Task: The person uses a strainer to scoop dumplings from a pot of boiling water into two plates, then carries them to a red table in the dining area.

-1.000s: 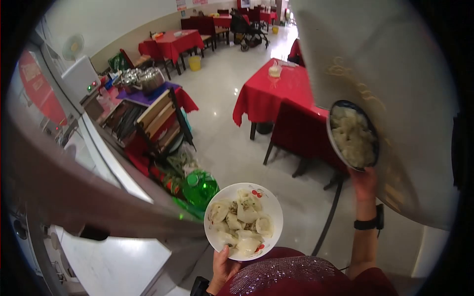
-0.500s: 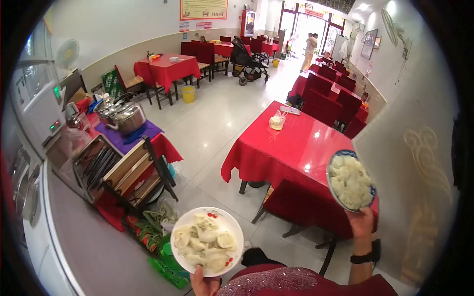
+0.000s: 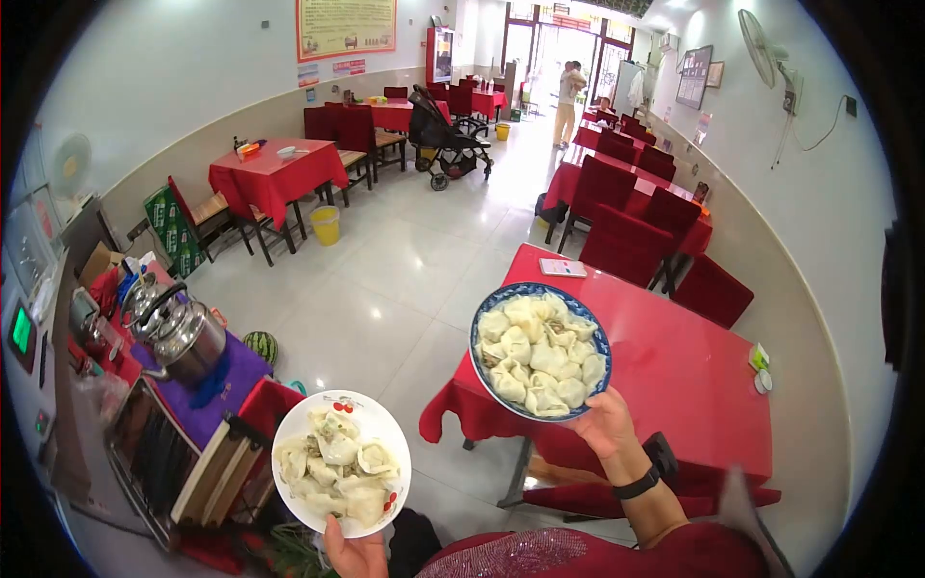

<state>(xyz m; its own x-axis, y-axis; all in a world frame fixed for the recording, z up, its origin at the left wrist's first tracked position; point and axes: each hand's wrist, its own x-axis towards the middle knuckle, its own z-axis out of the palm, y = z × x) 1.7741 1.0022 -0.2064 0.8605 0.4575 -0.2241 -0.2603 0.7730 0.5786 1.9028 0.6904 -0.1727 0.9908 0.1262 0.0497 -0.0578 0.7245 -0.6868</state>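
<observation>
My left hand (image 3: pixel 355 551) grips the near rim of a white plate (image 3: pixel 385 424) with red decorations, its thumb on the edge. Dumplings (image 3: pixel 337 472) lie on that plate. Farther right, my right hand (image 3: pixel 607 426) holds a blue-patterned plate (image 3: pixel 479 380) by its lower right rim, heaped with more dumplings (image 3: pixel 541 354). This second plate is over the near left part of a red-covered table (image 3: pixel 674 376). A phone (image 3: pixel 563 268) lies on the table just beyond it.
At left, metal kettles (image 3: pixel 188 337) stand on a purple cloth (image 3: pixel 217 395), with a wooden chair (image 3: pixel 217 472) close by. A watermelon (image 3: pixel 260 347), yellow bucket (image 3: pixel 326 225) and stroller (image 3: pixel 443 140) are farther off. A person (image 3: pixel 568 101) stands near the doorway.
The blue-patterned plate in my right hand has moved left and inward. The white plate has shifted left in view. The view has turned right, showing more of the near table.
</observation>
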